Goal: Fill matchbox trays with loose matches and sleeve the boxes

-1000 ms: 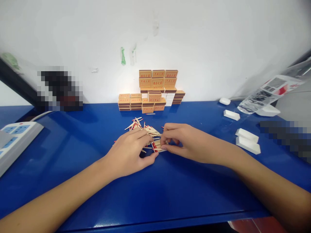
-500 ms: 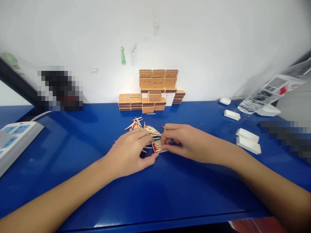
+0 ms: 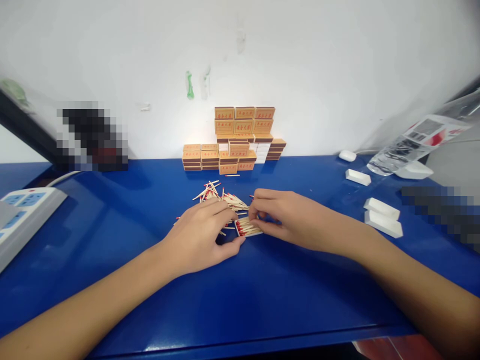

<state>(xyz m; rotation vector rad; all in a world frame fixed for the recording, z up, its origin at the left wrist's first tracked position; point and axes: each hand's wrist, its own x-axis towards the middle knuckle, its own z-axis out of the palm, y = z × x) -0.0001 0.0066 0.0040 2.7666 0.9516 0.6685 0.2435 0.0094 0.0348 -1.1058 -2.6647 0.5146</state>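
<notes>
A small white matchbox tray [image 3: 237,231] full of red-tipped matches [image 3: 245,227] lies on the blue table. My left hand [image 3: 200,232] holds its left end between thumb and forefinger. At the tray's right end, my right hand [image 3: 275,215] has its fingers curled and thumb drawn in over the match ends. Whatever is between those fingertips is hidden. Just behind the tray is a loose pile of matches [image 3: 210,192], partly covered by my left hand.
Stacked orange matchboxes [image 3: 243,127] stand against the wall. White empty trays [image 3: 383,223] and another tray [image 3: 358,177] lie at the right, near a clear plastic bottle [image 3: 401,150]. A power strip [image 3: 41,215] sits at the left edge.
My right fingers have shifted slightly right along the tray, so more of the matches inside show. My left hand and the tray stay in place.
</notes>
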